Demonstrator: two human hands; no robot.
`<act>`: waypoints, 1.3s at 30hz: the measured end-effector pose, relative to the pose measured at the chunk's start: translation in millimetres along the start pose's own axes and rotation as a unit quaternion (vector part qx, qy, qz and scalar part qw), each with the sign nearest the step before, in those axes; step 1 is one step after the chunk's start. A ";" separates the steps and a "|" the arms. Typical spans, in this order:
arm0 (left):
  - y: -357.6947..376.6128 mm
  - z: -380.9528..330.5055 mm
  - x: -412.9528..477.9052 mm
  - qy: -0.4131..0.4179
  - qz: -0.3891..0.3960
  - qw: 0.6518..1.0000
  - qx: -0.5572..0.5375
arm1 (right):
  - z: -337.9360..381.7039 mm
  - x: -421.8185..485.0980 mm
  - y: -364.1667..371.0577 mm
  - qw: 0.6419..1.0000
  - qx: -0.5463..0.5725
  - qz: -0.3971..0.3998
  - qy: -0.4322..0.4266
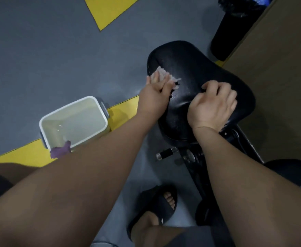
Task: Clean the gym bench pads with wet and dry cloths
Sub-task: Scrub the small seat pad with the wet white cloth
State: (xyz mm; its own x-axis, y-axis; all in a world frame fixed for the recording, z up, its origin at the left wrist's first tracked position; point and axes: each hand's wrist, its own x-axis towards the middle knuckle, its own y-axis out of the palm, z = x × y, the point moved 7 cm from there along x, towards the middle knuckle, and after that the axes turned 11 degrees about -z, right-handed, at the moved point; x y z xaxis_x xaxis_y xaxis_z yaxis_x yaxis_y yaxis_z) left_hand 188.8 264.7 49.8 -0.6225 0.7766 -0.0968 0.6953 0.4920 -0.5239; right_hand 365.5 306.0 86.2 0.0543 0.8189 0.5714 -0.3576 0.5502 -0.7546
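Observation:
A black padded bench seat [199, 68] fills the centre right, its surface glistening with wet streaks. My left hand [157, 88] lies flat with straight fingers on a pale pink cloth [164, 73] pressed against the pad's left edge. My right hand [215, 102] rests on the pad's near right part with its fingers curled; whether it grips the pad's surface I cannot tell. A purple cloth [60, 150] hangs over the near rim of a white tub [100, 107] of water on the floor at left.
The bench's black frame and a chrome-tipped knob [165, 153] run below the seat. A second black pad [295, 175] shows at the right edge. A black lined bin [235, 27] stands at the back right beside a brown wall. My sandalled foot [157, 207] is on the grey floor.

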 end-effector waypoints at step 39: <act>19.4 37.3 30.2 -0.116 -0.031 0.977 -0.174 | 3.6 1.0 1.1 1.000 -0.003 -0.016 -0.005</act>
State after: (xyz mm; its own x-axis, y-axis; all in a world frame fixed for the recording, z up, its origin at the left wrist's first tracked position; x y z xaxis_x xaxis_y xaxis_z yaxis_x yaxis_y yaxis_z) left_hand 170.0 283.0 5.2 -0.7044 0.6508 -0.2834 0.7082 0.6710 -0.2195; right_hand 361.8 306.8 87.1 0.0565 0.7988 0.5989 -0.3501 0.5776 -0.7374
